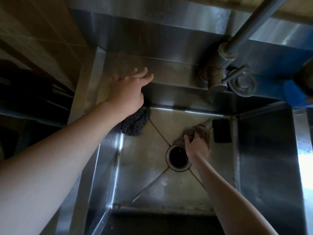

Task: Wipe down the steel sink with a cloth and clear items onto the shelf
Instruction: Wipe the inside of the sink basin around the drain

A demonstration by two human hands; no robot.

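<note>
At the far left, dim tiled wall runs beside the steel sink. The left hand reaches forward to the sink's far-left corner and rests on the flat ledge behind the basin. Its fingers are stretched out and relaxed, holding nothing. Just below that wrist, a dark metal scrubber lies on the basin floor, tucked into the far-left corner and partly hidden by the arm.

Toward the middle, the round drain sits where the four creases of the basin floor meet. Just beyond and right of it, the brownish cloth lies bunched on the basin floor. The right hand is on top of it, with fingers curled into the fabric and gripping it against the steel.

Right of the cloth, a black rectangular block lies near the basin's far-right corner, close to the cloth but apart from it. Above, the tap stands on the back ledge, its lever pointing right. A blue object shows at the right edge, too cut off to identify.
</note>
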